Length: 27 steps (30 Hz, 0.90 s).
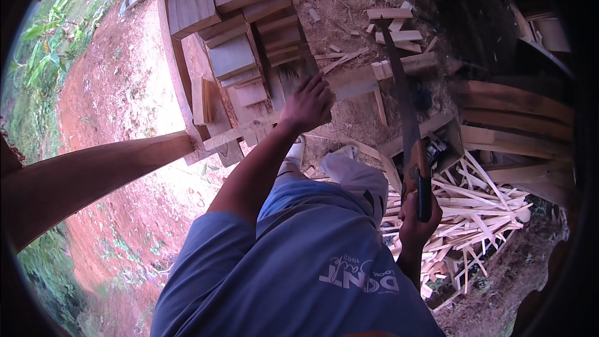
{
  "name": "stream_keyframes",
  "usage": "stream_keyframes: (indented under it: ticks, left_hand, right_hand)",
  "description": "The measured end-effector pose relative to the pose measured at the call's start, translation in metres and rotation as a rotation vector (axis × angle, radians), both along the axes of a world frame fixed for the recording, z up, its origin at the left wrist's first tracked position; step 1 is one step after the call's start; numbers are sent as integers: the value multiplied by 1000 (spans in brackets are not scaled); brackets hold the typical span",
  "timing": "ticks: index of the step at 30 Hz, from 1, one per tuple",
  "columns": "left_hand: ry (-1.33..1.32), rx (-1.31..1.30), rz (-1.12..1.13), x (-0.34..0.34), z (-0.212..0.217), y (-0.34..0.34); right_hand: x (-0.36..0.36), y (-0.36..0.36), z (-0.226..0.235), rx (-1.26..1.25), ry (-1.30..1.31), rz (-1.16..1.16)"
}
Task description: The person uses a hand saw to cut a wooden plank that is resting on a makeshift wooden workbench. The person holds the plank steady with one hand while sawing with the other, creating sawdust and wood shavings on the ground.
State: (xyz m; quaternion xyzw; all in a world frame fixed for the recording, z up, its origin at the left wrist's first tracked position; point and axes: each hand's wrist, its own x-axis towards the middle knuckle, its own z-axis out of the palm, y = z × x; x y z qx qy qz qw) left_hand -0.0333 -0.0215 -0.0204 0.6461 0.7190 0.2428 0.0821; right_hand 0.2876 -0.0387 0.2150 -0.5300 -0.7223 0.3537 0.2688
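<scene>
**Hand saw over a pale plank**

The hand saw [409, 125], a long dark tapering blade with a worn wooden handle, runs up across the pale, rough-sawn plank [368, 78]. The right hand [417, 218] wraps its fingers tight round the handle, arm bent close. The left hand [307, 105], arm stretched forward, presses spread fingers flat on the plank's near end. Split offcuts [480, 206] lie heaped beside.

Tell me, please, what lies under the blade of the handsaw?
Under the handsaw, held in the right hand, a long wooden plank crosses, pressed by the left hand. Sawdust-covered ground and offcuts show beside it. The ground directly beneath the plank is hidden.
</scene>
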Motion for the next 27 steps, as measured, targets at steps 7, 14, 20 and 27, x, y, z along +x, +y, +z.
stream_keyframes:
  ticks: [7,14,20,27]
  left_hand:
    - [-68,-139,10,-2,17,1]
    - [-120,-187,-6,0,16,12]
    - [-252,-159,-87,7,21,24]
    - [-88,-96,-140,5,9,25]
  right_hand:
    - [9,-6,2,-60,153,-47]
    - [-4,64,-24,51,-113,-34]
    - [-3,120,-50,-231,-205,26]
    - [2,123,-51,-166,-80,124]
